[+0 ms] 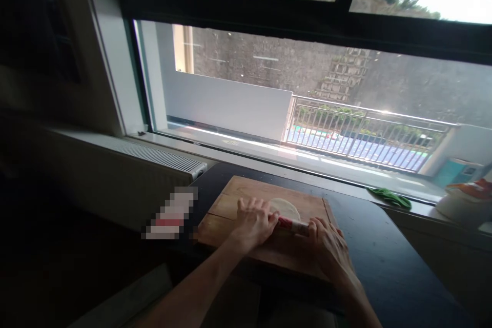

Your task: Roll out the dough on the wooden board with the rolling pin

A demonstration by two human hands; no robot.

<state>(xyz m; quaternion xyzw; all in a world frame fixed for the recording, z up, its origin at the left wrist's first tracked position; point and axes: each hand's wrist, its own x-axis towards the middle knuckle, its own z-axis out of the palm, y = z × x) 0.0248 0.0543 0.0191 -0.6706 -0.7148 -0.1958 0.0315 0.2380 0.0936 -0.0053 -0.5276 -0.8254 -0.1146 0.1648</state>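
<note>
A thin round sheet of dough (pixel 283 207) lies on a wooden board (pixel 225 204). Across the dough's near side runs a rolling pin (pixel 294 226), a slim cylinder with a red patterned part and a pale part. My left hand (pixel 254 219) is closed over the pin's left end, its fingers reaching forward beside the dough. At the other end, my right hand (pixel 326 238) wraps over the pin with bent fingers. Both palms hide the ends of the pin, and some of the dough's near edge is covered.
The board rests on a dark table (pixel 369 236) beside a window sill. A green cloth or glove (pixel 391 198) lies on the sill, with a pale bag or container (pixel 465 202) to its right. A radiator (pixel 165 161) stands left of the table; a blurred-out patch hides something near it.
</note>
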